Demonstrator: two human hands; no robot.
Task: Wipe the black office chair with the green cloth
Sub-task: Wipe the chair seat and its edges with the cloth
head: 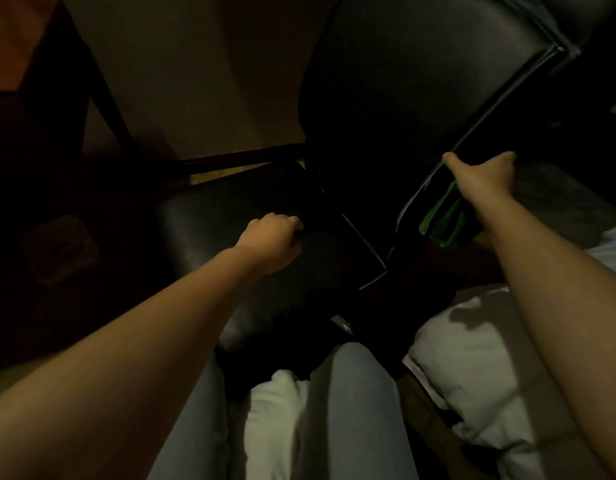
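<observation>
The right hand (479, 178) lies over the side rim of the backrest (420, 81) of the black office chair (386, 109). Its thumb is stretched out to one side, and the green cloth (445, 220) is clasped under the palm against that rim. The cloth's loose end hangs below the wrist. The left hand (271, 242) sits on the chair's seat (202, 230) with its fingers curled under. The dark hides whether they grip an edge or only brace there, so I cannot tell. Just beyond its knuckles a dark bar with a bright edge (355, 233), probably an armrest, runs between the seat and the backrest.

The cloth is soft and limp and will fold to follow the piped rim. It is best kept bunched under the palm so that it does not slip loose. The chair's covering looks smooth and slightly glossy, like leather, so the cloth should glide over it with light pressure. An office chair tends to turn or roll when pushed, so a steadying hold on the seat or the rim seems wise.

On the near side of the chair are the person's legs in pale trousers (355, 410). To the chair's right lies white bedding (472, 358). To its left a dark wooden table leg (105, 98) stands before a plain wall (213, 64).
</observation>
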